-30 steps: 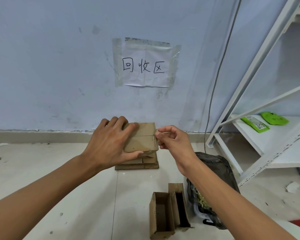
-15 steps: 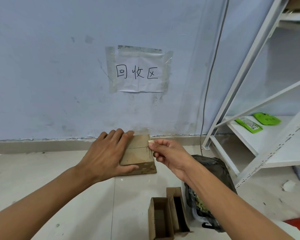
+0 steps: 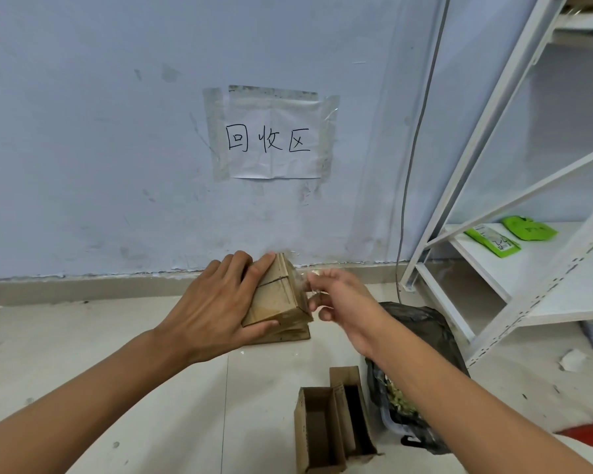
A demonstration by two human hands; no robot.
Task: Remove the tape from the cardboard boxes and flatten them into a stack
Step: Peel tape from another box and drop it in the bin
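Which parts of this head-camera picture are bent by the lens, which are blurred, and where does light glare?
Head view: the white shelf frame and cable bow from wide-angle distortion; the right hand and the clear tape it pinches are motion-blurred; the left hand on the cardboard box is sharper; tape round the paper sign catches a soft sheen; lighting is even, shadows faint.

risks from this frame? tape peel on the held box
1. The clear tape pinched by the right hand looks thin; it may tear and leave a strip on the box.
2. The left hand holds the box tilted over the flattened stack; a hard pull could twist it out of that grip.
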